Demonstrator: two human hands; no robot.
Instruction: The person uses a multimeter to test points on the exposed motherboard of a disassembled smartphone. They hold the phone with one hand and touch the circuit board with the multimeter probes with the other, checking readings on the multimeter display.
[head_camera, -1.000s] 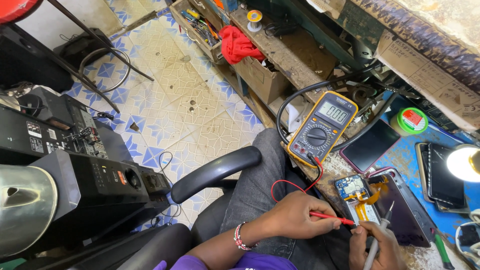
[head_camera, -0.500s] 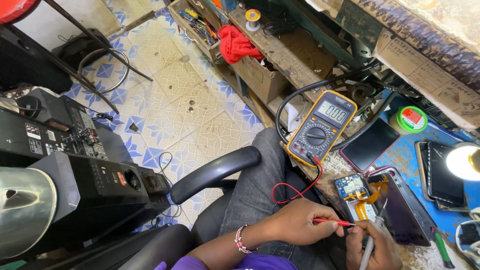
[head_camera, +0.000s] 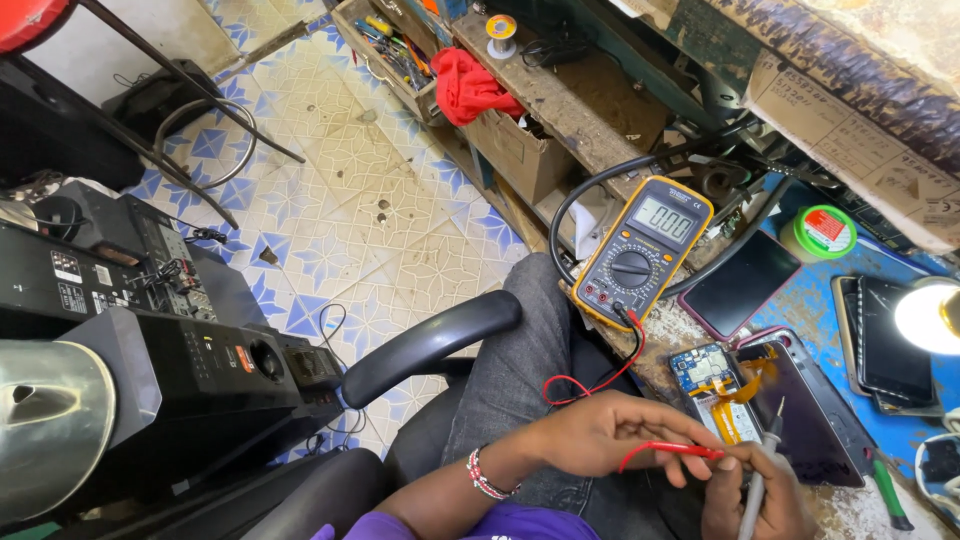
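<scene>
My left hand (head_camera: 615, 435), with a beaded bracelet at the wrist, pinches a red test probe (head_camera: 672, 450) whose tip points at my right hand (head_camera: 765, 495). My right hand grips a grey probe (head_camera: 757, 480), its needle tip raised just over an opened phone (head_camera: 800, 420). That phone lies on the bench with its circuit board (head_camera: 703, 368) and orange flex cable exposed. Red and black leads run from the probes to a yellow multimeter (head_camera: 645, 250) propped at the bench edge above my grey-trousered knee.
On the blue bench lie a dark phone (head_camera: 738, 285), a stack of phones (head_camera: 888, 340), a green-lidded tub (head_camera: 818, 232), a lit lamp (head_camera: 930, 315) and a green screwdriver (head_camera: 888, 492). A black chair armrest (head_camera: 430, 345) and black audio equipment (head_camera: 150, 360) are on the left. Shelves with a cardboard box (head_camera: 520, 150) and red cloth (head_camera: 468, 85) stand beyond.
Both hands have drawn slightly back from the phone's circuit board toward me. The red probe's tip has shifted from the board to beside my right fingers.
</scene>
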